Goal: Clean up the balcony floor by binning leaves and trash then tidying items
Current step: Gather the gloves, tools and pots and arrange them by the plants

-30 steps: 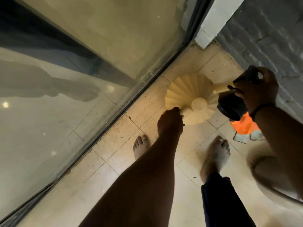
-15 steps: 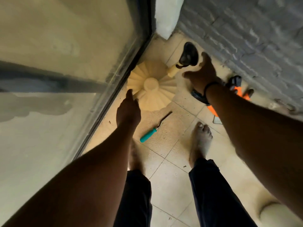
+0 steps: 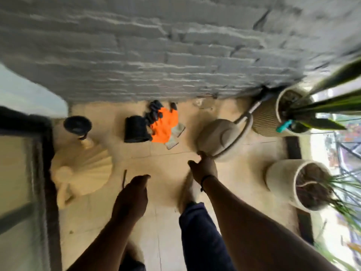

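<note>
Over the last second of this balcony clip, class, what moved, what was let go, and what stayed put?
The right hand let go of the black pot, which now lies on the floor by the orange glove, and moved toward the beige watering can. The left hand drew back from the cream fan-shaped item. The view swung right. That item stayed in place.

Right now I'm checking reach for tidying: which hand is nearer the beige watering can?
Right. The right hand is just below the watering can, close to its body; the left hand hangs farther left.
</note>
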